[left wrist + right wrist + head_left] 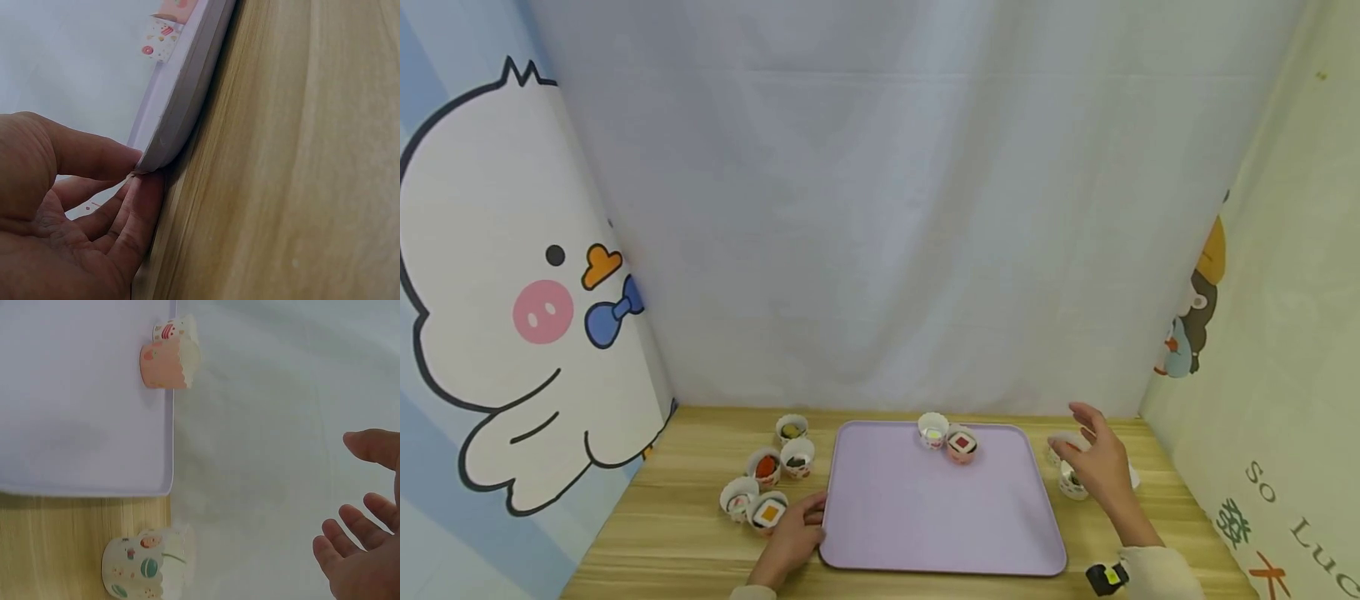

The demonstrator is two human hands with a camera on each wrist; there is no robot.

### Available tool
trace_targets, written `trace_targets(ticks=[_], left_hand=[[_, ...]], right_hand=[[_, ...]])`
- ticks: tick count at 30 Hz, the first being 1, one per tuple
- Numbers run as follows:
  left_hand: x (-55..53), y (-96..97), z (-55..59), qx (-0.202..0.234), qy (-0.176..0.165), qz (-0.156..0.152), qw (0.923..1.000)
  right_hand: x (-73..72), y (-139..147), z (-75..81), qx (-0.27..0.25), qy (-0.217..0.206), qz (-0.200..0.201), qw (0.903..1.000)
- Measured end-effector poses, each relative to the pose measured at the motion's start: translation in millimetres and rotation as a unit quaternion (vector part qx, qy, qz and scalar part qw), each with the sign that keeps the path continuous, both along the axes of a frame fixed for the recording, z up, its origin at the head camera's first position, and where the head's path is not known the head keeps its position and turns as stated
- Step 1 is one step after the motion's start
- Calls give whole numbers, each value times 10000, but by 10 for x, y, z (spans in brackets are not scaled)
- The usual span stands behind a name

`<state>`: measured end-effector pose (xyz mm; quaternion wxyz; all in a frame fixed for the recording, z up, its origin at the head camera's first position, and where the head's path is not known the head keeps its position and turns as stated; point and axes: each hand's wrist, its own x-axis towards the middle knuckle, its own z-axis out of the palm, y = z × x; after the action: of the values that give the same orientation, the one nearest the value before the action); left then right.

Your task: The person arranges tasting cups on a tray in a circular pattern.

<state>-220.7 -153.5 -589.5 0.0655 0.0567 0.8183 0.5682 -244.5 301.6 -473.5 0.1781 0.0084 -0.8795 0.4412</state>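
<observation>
A flat lilac tray (940, 508) lies on the wooden table. At its left edge my left hand (795, 533) pinches the rim, the thumb above and the fingers against the underside in the left wrist view. Toward the tray's back edge stand a white paper cup (932, 431) and a pink paper cup (962, 445), which holds a piece like sushi. My right hand (1101, 467) is raised at the right with fingers apart, holding nothing. Below it stand white patterned paper cups, one of them a cup (134, 565) with green spots; the hand partly hides them in the head view.
Left of the tray is a cluster of several paper cups with food-like pieces, including an orange-red one (765, 467) and a sushi-like one (769, 512). A pale curtain (887, 250) hangs behind the table (647, 533), with printed cloths on both sides.
</observation>
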Motion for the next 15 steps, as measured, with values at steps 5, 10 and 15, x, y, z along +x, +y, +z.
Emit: trace_targets(ticks=[5,10,15], left_hand=[[5,-6,3,-31,55,-17,10000],[2,-1,24,-30,-138,-10,9999],[-2,0,26,-44,-135,32,9999]], right_hand=[[72,224,-4,131,-147,-341,9992],[143,405,-8,150,-211,-614,9978],[186,567,-39,71,-267,-941,9952]])
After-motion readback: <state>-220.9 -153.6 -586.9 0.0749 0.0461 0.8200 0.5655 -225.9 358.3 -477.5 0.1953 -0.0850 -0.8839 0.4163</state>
